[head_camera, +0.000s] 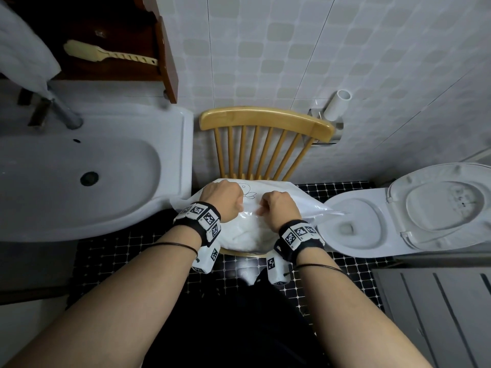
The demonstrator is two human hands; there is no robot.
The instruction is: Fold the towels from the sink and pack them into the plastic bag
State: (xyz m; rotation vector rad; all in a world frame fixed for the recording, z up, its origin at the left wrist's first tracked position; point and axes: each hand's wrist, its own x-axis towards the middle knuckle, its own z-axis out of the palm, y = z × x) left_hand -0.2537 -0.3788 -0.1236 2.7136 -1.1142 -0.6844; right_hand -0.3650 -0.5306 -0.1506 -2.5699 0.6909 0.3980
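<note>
A white plastic bag with a line drawing printed on it lies on the seat of a wooden chair. Something white and soft, a towel, shows through the bag's near part. My left hand grips the bag's upper left part with curled fingers. My right hand pinches the bag near its middle. Both wrists wear black bands with printed markers. The white sink at the left holds no towel in its basin.
An open toilet stands close on the right of the chair. A tap and a dark wooden shelf with a cream brush sit above the sink. White cloth hangs at top left. The floor is black mosaic tile.
</note>
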